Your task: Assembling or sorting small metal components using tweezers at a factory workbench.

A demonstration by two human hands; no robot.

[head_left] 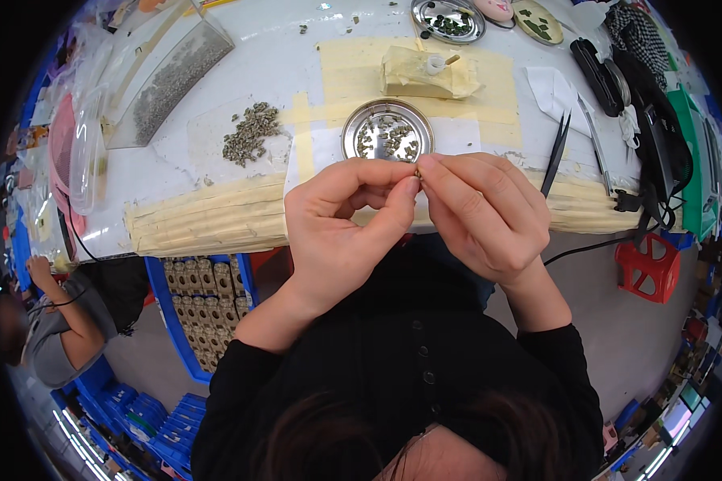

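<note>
Table (273, 64) | taped edge (208, 215) under hands (341, 216) | tiny piece (417, 173) pinched near dish (346, 135)

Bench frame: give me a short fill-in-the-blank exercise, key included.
The bare left hand and bare right hand hold a tiny brownish part at their ____.
The loose heap of small grey-brown parts lies to the ____ of the round silver metal dish.
The low plastic stool at the right is coloured ____.

Missing words: fingertips; left; red.

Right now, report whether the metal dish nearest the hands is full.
Not full: small pieces lie scattered in the dish, with gaps between them.
</note>
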